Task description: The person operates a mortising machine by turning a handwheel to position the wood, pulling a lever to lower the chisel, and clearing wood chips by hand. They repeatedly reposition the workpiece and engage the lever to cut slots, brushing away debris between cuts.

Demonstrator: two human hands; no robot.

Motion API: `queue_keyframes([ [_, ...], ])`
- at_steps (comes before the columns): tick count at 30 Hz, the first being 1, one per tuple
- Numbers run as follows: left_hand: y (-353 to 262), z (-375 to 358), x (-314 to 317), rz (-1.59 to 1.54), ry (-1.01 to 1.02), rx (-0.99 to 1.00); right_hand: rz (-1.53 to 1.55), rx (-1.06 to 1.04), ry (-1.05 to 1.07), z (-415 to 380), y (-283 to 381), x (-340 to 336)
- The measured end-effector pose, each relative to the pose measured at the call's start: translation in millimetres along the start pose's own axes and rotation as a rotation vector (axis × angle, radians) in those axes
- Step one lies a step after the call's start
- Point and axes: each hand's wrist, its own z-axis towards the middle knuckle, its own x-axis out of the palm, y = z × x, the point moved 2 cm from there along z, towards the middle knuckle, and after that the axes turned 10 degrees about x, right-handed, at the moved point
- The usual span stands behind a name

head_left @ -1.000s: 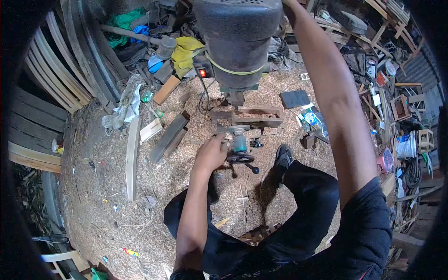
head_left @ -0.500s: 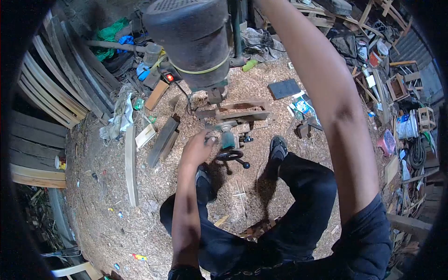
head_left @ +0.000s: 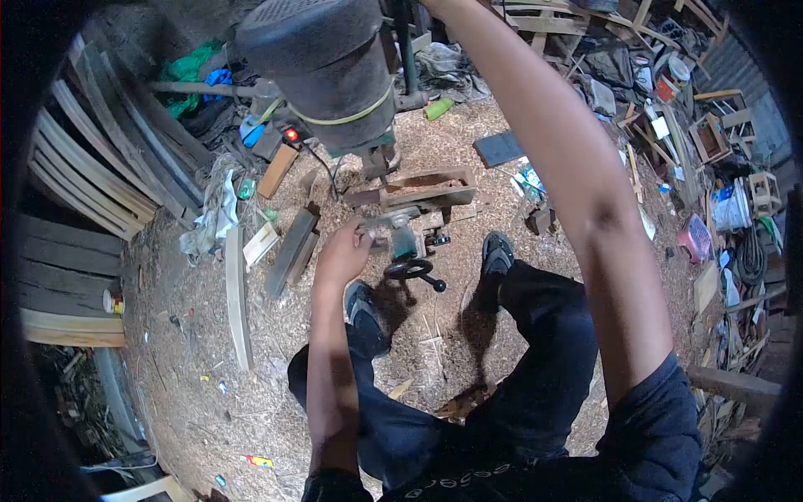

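Observation:
A large dark machine head (head_left: 322, 79) with a yellow-green band fills the upper middle. Under it, a wooden workpiece (head_left: 428, 188) with a long hollow full of chips lies on the machine's table. My left hand (head_left: 343, 251) is at the left side of the machine's vise (head_left: 403, 241), its fingers curled at a small part there; what they hold is too small to make out. Below the vise sits a black handwheel (head_left: 409, 268) with a ball-ended handle. My right arm reaches up past the machine head, and its hand is cut off by the top edge.
Dark wooden blocks (head_left: 293, 251) and a pale plank (head_left: 237, 297) lie on the chip-covered floor at left. A red light (head_left: 291, 134) glows beside the machine. Curved boards (head_left: 92, 159) lean far left. A dark slab (head_left: 498, 149) and scrap wood lie at right.
The view has shifted slightly, moving the machine head leftward. My left hand has moved a little up and left beside the vise. My right arm still reaches up.

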Motion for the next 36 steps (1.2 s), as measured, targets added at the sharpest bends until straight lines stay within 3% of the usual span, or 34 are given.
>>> queue_keyframes([
  [1, -5, -2, -1, 0.002, -0.010, 0.001, 0.047, -0.103, -0.025, -10, -9, -2],
  [6, -3, 2, 10, -0.022, -0.023, 0.015, -0.130, 0.116, -0.059, -95, -10, -29],
  [7, -2, 1, 14, -0.018, -0.021, 0.021, -0.179, 0.063, 0.044, -120, -16, -39],
  [8, -14, -3, 9, 0.005, 0.021, 0.039, -0.210, 0.239, -0.031, -143, -42, -47],
  [10, -1, -1, 26, 0.056, -0.006, 0.102, -0.183, 0.412, 0.037, -211, -50, -68],
  [11, 7, 1, 38, 0.083, -0.019, 0.132, -0.194, 0.477, -0.025, -253, -99, -75],
  [13, 14, 0, 59, 0.037, 0.033, 0.066, -0.366, 0.753, 0.059, -357, -157, -94],
  [14, 14, -1, 67, 0.038, 0.078, 0.035, -0.366, 0.934, 0.064, -398, -122, -90],
  [16, 34, -3, 95, 0.044, 0.125, 0.033, -0.573, 0.881, 0.134, -487, -128, -83],
  [18, 52, -6, 119, 0.037, 0.206, 0.036, -0.314, 0.898, 0.306, -540, -108, -68],
  [19, 60, -9, 132, 0.030, 0.243, 0.036, -0.324, 0.957, 0.321, -557, -100, -61],
  [20, 71, -17, 150, 0.023, 0.085, 0.108, -0.335, 1.017, 0.337, -572, -94, -57],
  [23, 75, -31, 168, -0.072, -0.164, 0.175, -0.510, 0.799, 0.664, -603, -105, -44],
  [26, 73, -35, 178, -0.111, -0.334, 0.221, -0.608, 0.966, 0.601, -602, -103, -28],
  [29, 70, -28, 181, -0.132, -0.381, 0.182, -0.675, 0.957, 0.489, -598, -102, -21],
  [30, 70, -27, 183, -0.133, -0.383, 0.162, -0.621, 0.907, 0.306, -604, -107, -19],
  [36, 68, -22, 190, -0.171, -0.458, 0.177, -0.583, 0.870, 0.382, -605, -118, -26],
])
